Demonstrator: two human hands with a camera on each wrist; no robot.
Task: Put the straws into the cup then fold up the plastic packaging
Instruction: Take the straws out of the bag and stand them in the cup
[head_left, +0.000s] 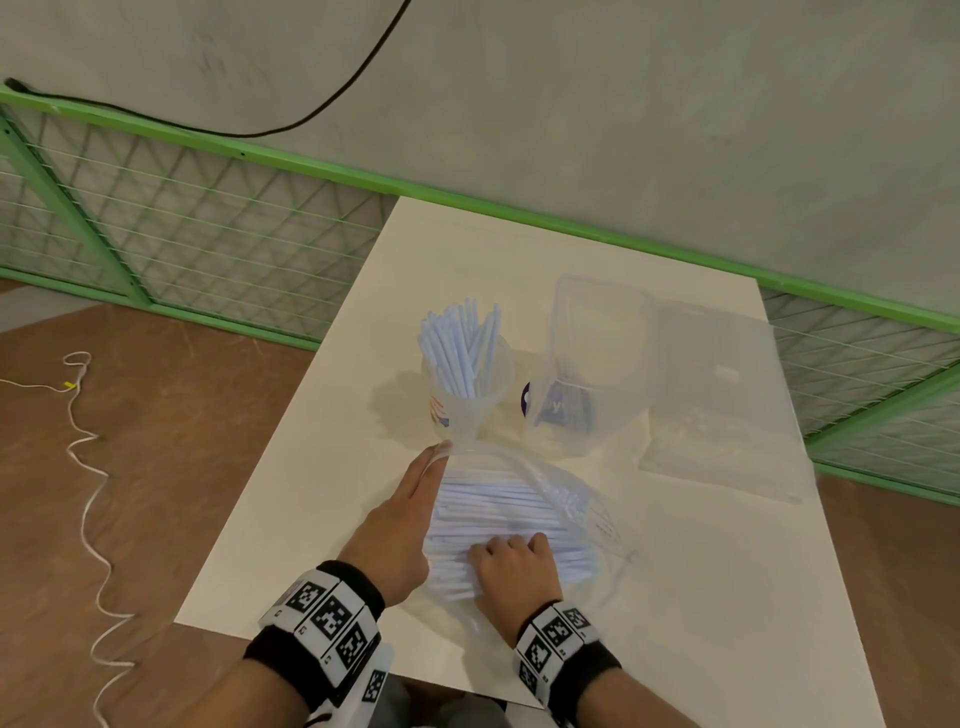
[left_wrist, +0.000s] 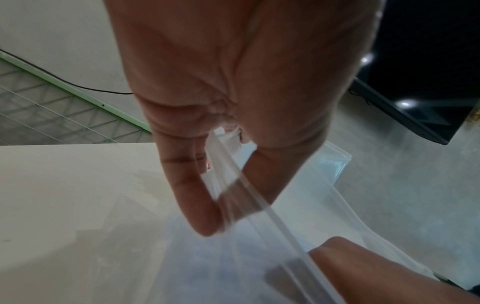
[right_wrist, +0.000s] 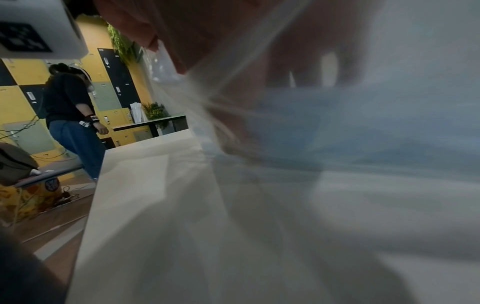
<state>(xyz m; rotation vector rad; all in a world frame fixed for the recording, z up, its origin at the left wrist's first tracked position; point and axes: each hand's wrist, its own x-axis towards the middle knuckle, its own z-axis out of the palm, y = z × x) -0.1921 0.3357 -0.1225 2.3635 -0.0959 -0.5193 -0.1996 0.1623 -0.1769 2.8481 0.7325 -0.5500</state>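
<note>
Head view: straws, light, thin, prone to rolling, lie in the plastic packaging under the right hand, whose curled fingers reach in and look clamped on a bundle. Best gripped mid-length as a bunch. The film is limp and slick; left hand pinches its rim, holding the mouth up. Cup, part-filled, stands just beyond the left fingertips.

We stand in an office-like shared workspace: yellow, black and green lockers line the wall, potted plants sit by a dark bench, and green mesh fencing borders our white table.
</note>
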